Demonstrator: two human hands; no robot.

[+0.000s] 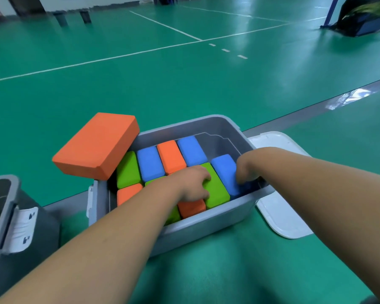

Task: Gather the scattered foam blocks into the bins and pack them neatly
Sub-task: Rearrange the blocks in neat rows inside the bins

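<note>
A grey bin (208, 218) on the green floor holds several foam blocks standing on edge in orange, blue and green. My left hand (192, 185) lies inside it, fingers curled over the left side of a green block (217, 189), above an orange block (191, 208). My right hand (245, 170) reaches down at the bin's right end, fingers on a blue block (225, 170); its fingertips are hidden. A large orange block (97, 145) lies flat across the bin's far left corner.
A white lid (281, 213) lies on the floor right of the bin. A second grey bin (7, 218) with white latches stands at the left edge, something green inside. A dark bag (360, 18) sits far right. Open green floor stretches beyond.
</note>
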